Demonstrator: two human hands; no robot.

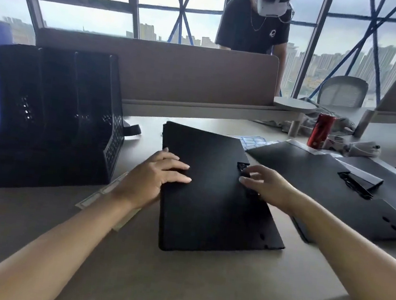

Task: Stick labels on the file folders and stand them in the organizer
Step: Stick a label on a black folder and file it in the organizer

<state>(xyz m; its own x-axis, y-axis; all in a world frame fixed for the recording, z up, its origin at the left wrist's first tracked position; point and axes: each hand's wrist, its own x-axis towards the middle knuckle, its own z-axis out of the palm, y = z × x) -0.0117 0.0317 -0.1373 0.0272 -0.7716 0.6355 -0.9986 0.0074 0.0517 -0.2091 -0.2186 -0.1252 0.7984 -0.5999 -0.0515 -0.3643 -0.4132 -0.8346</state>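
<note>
Folder, flat black plastic [210, 201], lies in the middle of beige desk [175, 284], long axis toward far edge. Left hand [153, 176] lies flat on it and right hand [265, 183] is curled at its clasp [242, 166], pinch unclear. Black mesh organizer [53, 117] stands at left edge, nearer the left hand.

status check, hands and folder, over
Left hand flat on black folder. Right hand at its clasp, grip unclear. Organizer left of folder, nothing between.
</note>
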